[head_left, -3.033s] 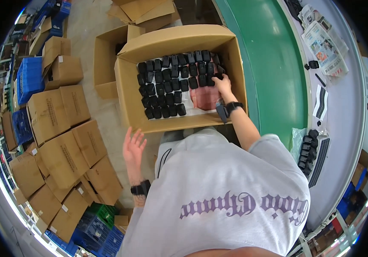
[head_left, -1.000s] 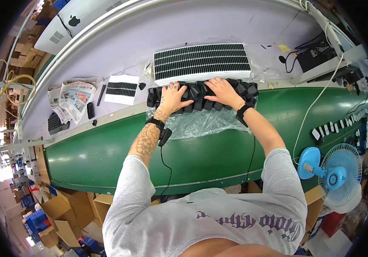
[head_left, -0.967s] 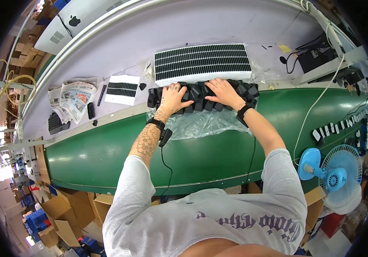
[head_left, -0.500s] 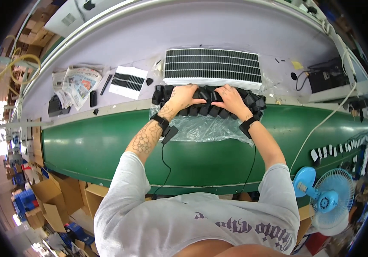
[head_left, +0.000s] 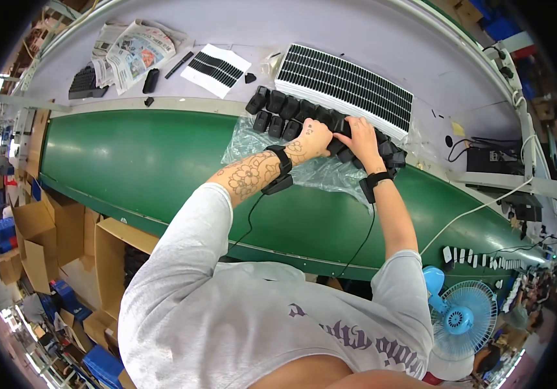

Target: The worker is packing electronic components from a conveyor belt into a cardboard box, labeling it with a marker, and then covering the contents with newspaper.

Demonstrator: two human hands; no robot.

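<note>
Blocky black plastic pieces (head_left: 276, 104) stand close together in rows on a crinkled clear plastic bag (head_left: 243, 141). My left hand (head_left: 314, 137) is over the middle of the rows, its fingers curled down among the pieces; its fingertips are partly hidden. To its right, my right hand (head_left: 361, 142) has its fingers over the pieces, with a black piece between its thumb and index finger. Both wrists wear black straps with cabled modules. Just behind the rows lies a stack of white sheets (head_left: 346, 87) bearing rows of black strips.
A smaller white sheet with black strips (head_left: 233, 59), a newspaper (head_left: 137, 57) and loose black parts lie at the far left. The green work surface (head_left: 136, 155) runs along the front. A blue fan (head_left: 458, 319) stands near right, open cardboard boxes (head_left: 64, 227) near left.
The whole view has turned and shifted. My left hand has moved right along the rows, closer to my right hand, uncovering pieces at the left end. Its fingers are now more curled.
</note>
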